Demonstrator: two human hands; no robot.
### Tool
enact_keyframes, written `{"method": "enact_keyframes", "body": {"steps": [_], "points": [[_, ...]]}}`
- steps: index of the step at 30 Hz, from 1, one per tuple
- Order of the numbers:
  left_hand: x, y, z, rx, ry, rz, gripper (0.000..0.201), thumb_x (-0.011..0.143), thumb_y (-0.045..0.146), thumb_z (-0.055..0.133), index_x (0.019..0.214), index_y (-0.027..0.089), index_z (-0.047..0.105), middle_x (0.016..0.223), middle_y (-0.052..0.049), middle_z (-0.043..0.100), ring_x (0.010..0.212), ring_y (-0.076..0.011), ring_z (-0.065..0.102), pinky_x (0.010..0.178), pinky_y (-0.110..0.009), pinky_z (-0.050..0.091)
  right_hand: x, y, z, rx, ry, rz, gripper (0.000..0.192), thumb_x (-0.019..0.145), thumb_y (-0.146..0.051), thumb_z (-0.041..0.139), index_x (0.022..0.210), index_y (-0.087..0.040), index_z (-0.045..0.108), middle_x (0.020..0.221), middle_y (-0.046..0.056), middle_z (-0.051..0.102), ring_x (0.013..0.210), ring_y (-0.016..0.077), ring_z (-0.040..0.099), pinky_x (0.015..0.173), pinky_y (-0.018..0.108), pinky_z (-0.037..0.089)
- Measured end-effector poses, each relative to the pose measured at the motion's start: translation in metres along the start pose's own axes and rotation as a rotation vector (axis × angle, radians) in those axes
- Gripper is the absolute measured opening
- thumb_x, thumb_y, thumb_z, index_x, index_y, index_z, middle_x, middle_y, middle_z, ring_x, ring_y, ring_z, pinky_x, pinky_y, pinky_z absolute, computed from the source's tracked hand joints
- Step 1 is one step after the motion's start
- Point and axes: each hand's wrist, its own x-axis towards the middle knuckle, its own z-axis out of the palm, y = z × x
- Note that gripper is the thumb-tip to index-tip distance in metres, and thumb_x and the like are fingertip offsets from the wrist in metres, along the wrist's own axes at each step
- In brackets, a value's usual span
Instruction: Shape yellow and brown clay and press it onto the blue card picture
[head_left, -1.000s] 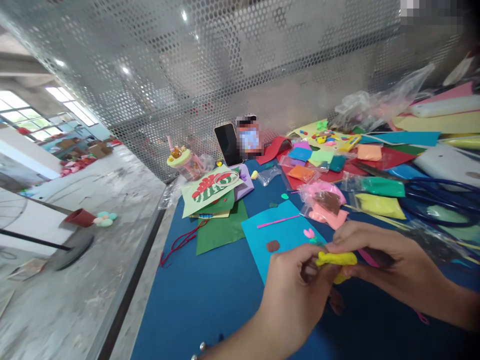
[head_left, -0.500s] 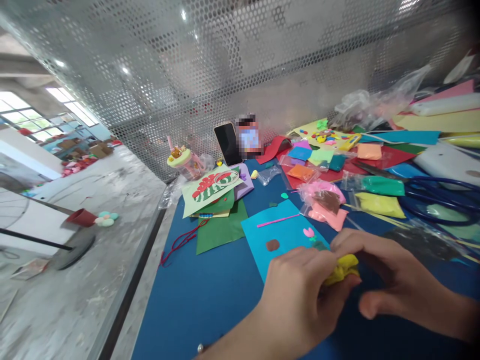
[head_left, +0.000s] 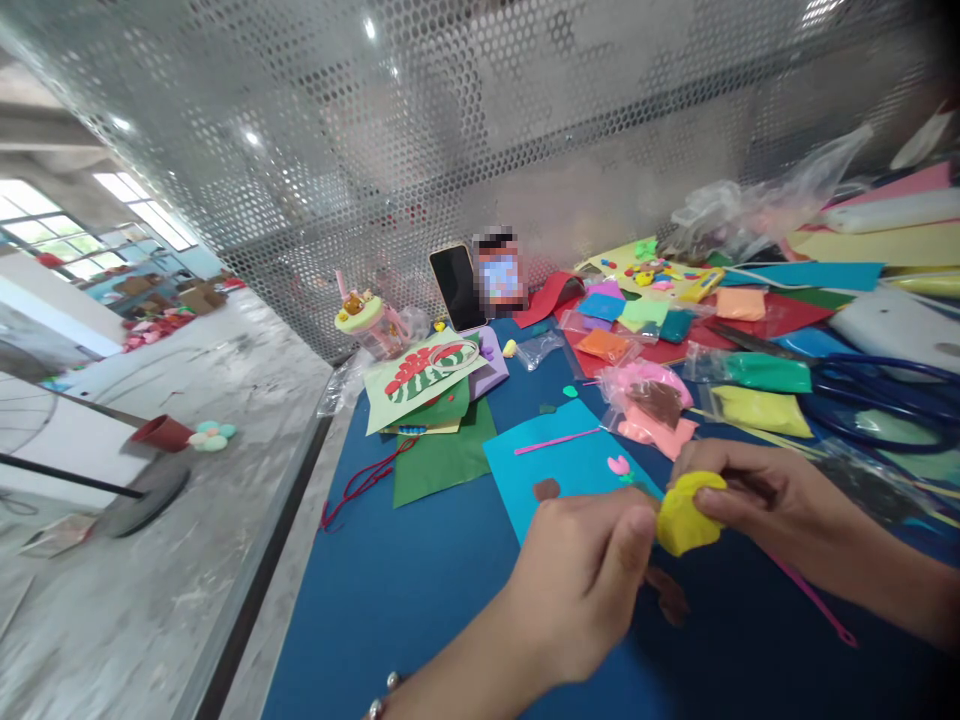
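A flattened piece of yellow modelling clay (head_left: 686, 520) is stretched out above the table. My right hand (head_left: 772, 500) pinches it, thumb lying on its face. At its left edge my left hand (head_left: 581, 580) is closed against the clay, the fingertips partly hidden. Below the left hand shows a brownish shape (head_left: 667, 595) that I cannot make out. The blue sheet (head_left: 517, 460) lies just beyond, bearing a pink stick (head_left: 555, 441), a brown clay piece (head_left: 547, 489) and a small pink clay shape (head_left: 619, 466). A pink tool (head_left: 817, 600) with a looped end rests under my right hand.
Clay packets such as the yellow packet (head_left: 761, 411) crowd the right, beside blue-handled scissors (head_left: 885, 400). A paper craft (head_left: 420, 380), red cord (head_left: 364, 485), lidded cup (head_left: 367, 325) and phone (head_left: 456, 288) stand or lie at the back left. Perforated metal (head_left: 450, 120) walls the table's far side.
The yellow clay has gone from bunched up to a flat, opened piece. My right hand has closed in to pinch it, and the looped pink tool has come into view.
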Motion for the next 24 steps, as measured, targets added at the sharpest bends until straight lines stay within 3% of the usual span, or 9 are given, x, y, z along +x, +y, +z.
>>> {"method": "enact_keyframes", "body": {"steps": [2, 5, 7, 9, 12, 16, 21, 24], "points": [[0.001, 0.002, -0.001, -0.079, -0.018, -0.059, 0.044, 0.097, 0.048, 0.029, 0.07, 0.019, 0.048, 0.063, 0.003, 0.055, 0.06, -0.008, 0.053, 0.058, -0.019, 0.037, 0.002, 0.002, 0.001, -0.005, 0.0, 0.006, 0.025, 0.076, -0.044, 0.073, 0.068, -0.021, 0.066, 0.063, -0.001, 0.062, 0.057, 0.0125, 0.059, 0.052, 0.019, 0.05], [0.002, 0.002, 0.005, -0.142, 0.014, -0.186, 0.037, 0.084, 0.051, 0.059, 0.068, 0.02, 0.045, 0.058, 0.006, 0.048, 0.052, -0.0067, 0.044, 0.049, -0.019, 0.029, 0.001, -0.001, 0.006, -0.135, -0.035, -0.009, 0.02, 0.076, -0.041, 0.073, 0.072, -0.021, 0.07, 0.065, 0.001, 0.065, 0.059, 0.0145, 0.063, 0.053, 0.021, 0.052], [0.003, 0.0, 0.01, -0.072, 0.085, -0.262, 0.047, 0.07, 0.053, 0.073, 0.063, 0.02, 0.04, 0.056, 0.007, 0.043, 0.051, -0.0068, 0.039, 0.048, -0.021, 0.026, -0.002, -0.004, 0.009, -0.2, -0.04, -0.015, 0.017, 0.079, -0.04, 0.07, 0.08, -0.023, 0.073, 0.072, 0.003, 0.069, 0.064, 0.0167, 0.066, 0.057, 0.022, 0.055], [0.003, -0.003, 0.014, 0.074, 0.16, -0.266, 0.049, 0.067, 0.05, 0.076, 0.062, 0.021, 0.037, 0.056, 0.008, 0.043, 0.05, -0.0074, 0.036, 0.048, -0.022, 0.025, -0.006, -0.008, 0.012, -0.199, -0.063, -0.035, 0.021, 0.086, -0.042, 0.061, 0.087, -0.025, 0.075, 0.078, 0.004, 0.071, 0.065, 0.0177, 0.068, 0.06, 0.024, 0.057], [0.004, -0.006, 0.016, 0.317, 0.239, -0.155, 0.041, 0.074, 0.037, 0.072, 0.061, 0.02, 0.037, 0.054, 0.008, 0.044, 0.051, -0.0083, 0.036, 0.049, -0.022, 0.022, -0.012, -0.009, 0.013, -0.137, -0.164, -0.071, 0.029, 0.094, -0.041, 0.048, 0.097, -0.028, 0.073, 0.081, 0.004, 0.072, 0.064, 0.0184, 0.069, 0.064, 0.029, 0.059], [0.003, -0.006, 0.013, 0.504, 0.214, 0.016, 0.035, 0.086, 0.033, 0.061, 0.062, 0.019, 0.041, 0.052, 0.008, 0.046, 0.049, -0.0071, 0.037, 0.051, -0.023, 0.024, -0.014, -0.005, 0.014, -0.056, -0.234, -0.013, 0.023, 0.081, -0.026, 0.069, 0.104, -0.026, 0.066, 0.087, 0.002, 0.07, 0.067, 0.0184, 0.069, 0.063, 0.028, 0.059], [0.001, -0.004, 0.015, 0.468, 0.186, 0.171, 0.036, 0.095, 0.029, 0.045, 0.061, 0.018, 0.043, 0.055, 0.005, 0.052, 0.046, -0.0056, 0.039, 0.045, -0.023, 0.022, -0.014, -0.002, 0.015, -0.054, -0.207, 0.058, 0.018, 0.074, -0.022, 0.075, 0.087, -0.025, 0.064, 0.079, 0.0, 0.068, 0.069, 0.0201, 0.068, 0.063, 0.029, 0.057], [-0.001, -0.005, 0.016, 0.427, 0.161, 0.189, 0.041, 0.098, 0.034, 0.035, 0.061, 0.018, 0.045, 0.053, 0.004, 0.052, 0.045, -0.0059, 0.041, 0.043, -0.021, 0.025, -0.016, -0.003, 0.015, -0.068, -0.213, 0.085, 0.013, 0.074, -0.022, 0.075, 0.08, -0.027, 0.064, 0.072, -0.002, 0.068, 0.067, 0.0199, 0.067, 0.061, 0.027, 0.055]]}}
